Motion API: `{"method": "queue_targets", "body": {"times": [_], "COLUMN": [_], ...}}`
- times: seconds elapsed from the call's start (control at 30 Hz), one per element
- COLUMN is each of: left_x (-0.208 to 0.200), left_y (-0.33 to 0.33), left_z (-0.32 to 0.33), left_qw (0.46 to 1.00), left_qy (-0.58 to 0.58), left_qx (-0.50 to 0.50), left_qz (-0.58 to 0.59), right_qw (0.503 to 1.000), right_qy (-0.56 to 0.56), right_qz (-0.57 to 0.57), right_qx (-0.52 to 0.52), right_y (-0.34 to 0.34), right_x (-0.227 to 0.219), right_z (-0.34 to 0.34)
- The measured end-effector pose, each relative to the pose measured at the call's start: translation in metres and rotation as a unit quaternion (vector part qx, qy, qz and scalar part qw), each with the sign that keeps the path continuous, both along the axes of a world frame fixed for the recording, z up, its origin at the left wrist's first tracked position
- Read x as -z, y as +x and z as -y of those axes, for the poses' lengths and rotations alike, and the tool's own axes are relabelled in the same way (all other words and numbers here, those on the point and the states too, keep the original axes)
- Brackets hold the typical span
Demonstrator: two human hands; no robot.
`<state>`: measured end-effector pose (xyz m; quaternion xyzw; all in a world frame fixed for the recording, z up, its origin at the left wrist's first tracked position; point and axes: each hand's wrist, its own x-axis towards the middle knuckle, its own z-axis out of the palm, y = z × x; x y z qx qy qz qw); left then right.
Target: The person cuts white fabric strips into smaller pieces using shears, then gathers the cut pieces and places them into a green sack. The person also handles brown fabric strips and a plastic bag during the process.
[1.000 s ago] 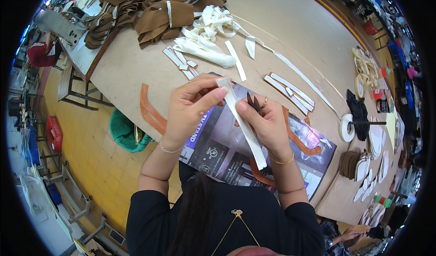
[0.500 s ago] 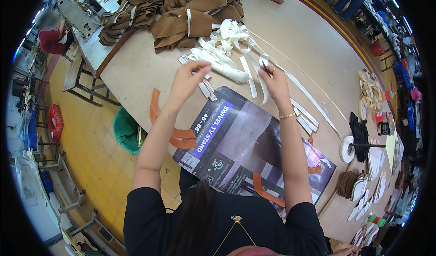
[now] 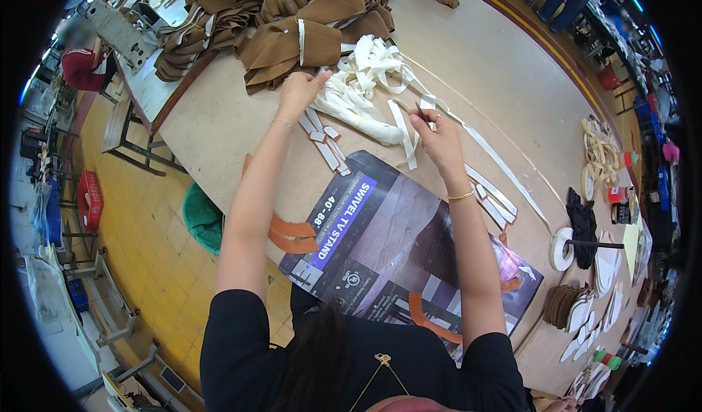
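Our left hand (image 3: 301, 96) by strips (image 3: 352, 105), can't tell if gripping | our right hand (image 3: 440, 138) grips snips (image 3: 422, 111) | 2 piece sets (image 3: 329, 149) below hands look done | many strips look unused

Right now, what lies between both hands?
Between the left hand and right hand, the head view shows a white strip bundle and loose white strip.

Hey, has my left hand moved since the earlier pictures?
Yes. Your left hand has moved forward, away from your body, closer to the brown fabric pile, and is now at the left end of the white fabric bundle.
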<state>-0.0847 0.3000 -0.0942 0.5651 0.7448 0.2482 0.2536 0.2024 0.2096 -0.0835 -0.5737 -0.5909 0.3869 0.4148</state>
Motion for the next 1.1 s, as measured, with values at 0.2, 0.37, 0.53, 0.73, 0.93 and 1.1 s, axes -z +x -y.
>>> {"method": "queue_targets", "body": {"times": [0.2,0.37,0.53,0.73,0.93,1.1], "left_x": [0.013,0.000,-0.011,-0.034,-0.036,-0.030], "left_y": [0.000,-0.007,-0.028,-0.046,-0.037,-0.029], "left_z": [-0.007,-0.001,-0.008,-0.003,0.007,0.004], "left_qw": [0.984,0.971,0.932,0.830,0.811,0.801], "left_qy": [0.077,0.041,-0.012,0.049,0.041,0.052], "left_qx": [-0.001,-0.002,0.010,0.028,0.036,0.036], "left_qz": [0.160,0.238,0.363,0.555,0.583,0.595], "right_qw": [0.990,0.967,0.979,0.975,0.992,0.985], "right_qy": [0.109,0.167,0.102,0.035,0.083,0.173], "right_qz": [0.078,0.180,0.178,0.219,0.087,0.012], "right_qx": [-0.052,-0.074,-0.019,-0.019,0.040,0.025], "right_y": [-0.039,-0.100,-0.136,-0.141,-0.139,-0.148], "right_x": [0.003,0.006,0.021,0.031,0.028,-0.001], "right_z": [-0.018,-0.049,-0.080,-0.085,-0.074,-0.058]}}
